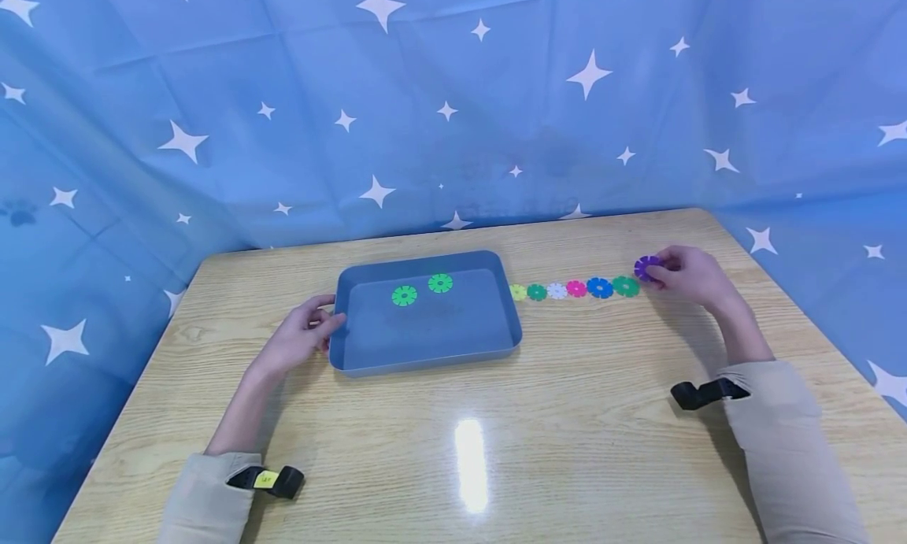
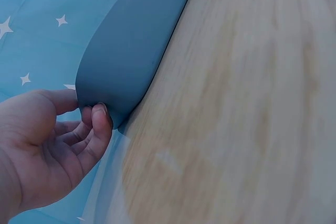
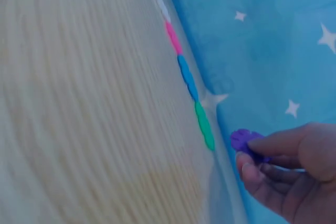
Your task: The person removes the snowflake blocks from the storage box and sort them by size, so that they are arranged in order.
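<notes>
A purple notched plastic disc is pinched between the thumb and fingers of my right hand, just past the right end of a row of similar discs. That row runs from a yellow disc beside the tray through green, white, a pink disc and a blue disc to a green disc. My left hand grips the left wall of a blue-grey tray, thumb over the rim. Inside the tray lie two bright green discs, one left and one right.
A wooden table carries everything. Blue cloth with white stars hangs behind it and along both sides. Each sleeve has a black wrist camera, one on the left and one on the right.
</notes>
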Action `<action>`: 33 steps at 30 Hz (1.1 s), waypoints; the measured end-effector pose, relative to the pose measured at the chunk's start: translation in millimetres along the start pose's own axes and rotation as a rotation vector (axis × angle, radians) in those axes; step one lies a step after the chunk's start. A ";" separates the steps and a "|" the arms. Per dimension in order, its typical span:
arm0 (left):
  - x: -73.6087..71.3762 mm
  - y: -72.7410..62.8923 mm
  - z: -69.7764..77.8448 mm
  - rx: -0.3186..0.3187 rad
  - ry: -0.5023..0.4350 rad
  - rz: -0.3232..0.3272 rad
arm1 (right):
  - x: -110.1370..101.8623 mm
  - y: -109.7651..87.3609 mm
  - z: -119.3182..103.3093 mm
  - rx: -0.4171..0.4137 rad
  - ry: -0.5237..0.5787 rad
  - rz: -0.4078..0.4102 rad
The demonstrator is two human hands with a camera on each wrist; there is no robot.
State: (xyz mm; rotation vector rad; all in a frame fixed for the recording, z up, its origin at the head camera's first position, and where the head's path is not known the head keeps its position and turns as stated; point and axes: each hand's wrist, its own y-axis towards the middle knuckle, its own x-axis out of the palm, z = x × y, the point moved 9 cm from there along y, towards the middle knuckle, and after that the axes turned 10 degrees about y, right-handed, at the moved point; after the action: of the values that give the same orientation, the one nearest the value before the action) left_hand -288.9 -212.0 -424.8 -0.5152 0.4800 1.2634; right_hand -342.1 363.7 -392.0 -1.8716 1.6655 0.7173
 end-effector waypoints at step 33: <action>-1.1 -0.7 0.2 0.011 -0.010 -0.003 | -6.5 -4.8 33.8 0.140 -0.010 0.045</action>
State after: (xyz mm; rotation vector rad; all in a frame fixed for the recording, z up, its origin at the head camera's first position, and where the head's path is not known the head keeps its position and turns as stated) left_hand -288.5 -212.8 -424.0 -0.5002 0.4772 1.2597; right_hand -339.4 392.3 -411.5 -1.7361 1.7103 0.6098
